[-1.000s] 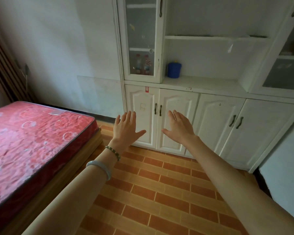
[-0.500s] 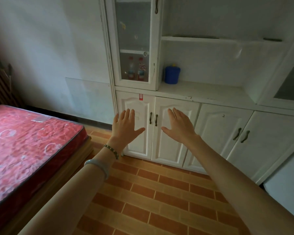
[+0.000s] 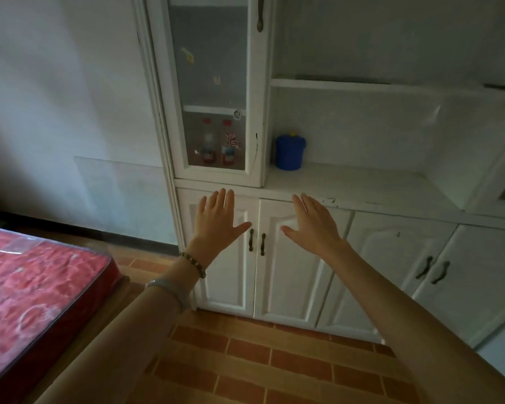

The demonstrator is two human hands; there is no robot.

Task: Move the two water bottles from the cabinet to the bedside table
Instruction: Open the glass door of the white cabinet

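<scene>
Two clear water bottles with red caps, the left bottle (image 3: 208, 141) and the right bottle (image 3: 228, 142), stand side by side behind the shut glass door (image 3: 213, 83) of the white cabinet (image 3: 362, 182). My left hand (image 3: 217, 220) and my right hand (image 3: 314, 223) are stretched forward, palms down, fingers spread, holding nothing. Both hover in front of the lower cabinet doors, well below the bottles. No bedside table is in view.
A blue lidded pot (image 3: 289, 151) sits on the open cabinet counter right of the glass door. A bed with a red mattress (image 3: 32, 284) fills the lower left. The floor is orange-brown tile (image 3: 260, 365). Dark handles (image 3: 257, 243) mark the lower doors.
The cabinet has grown larger and closer in view, and the bed has slid off to the left. Both hands keep the same spread pose.
</scene>
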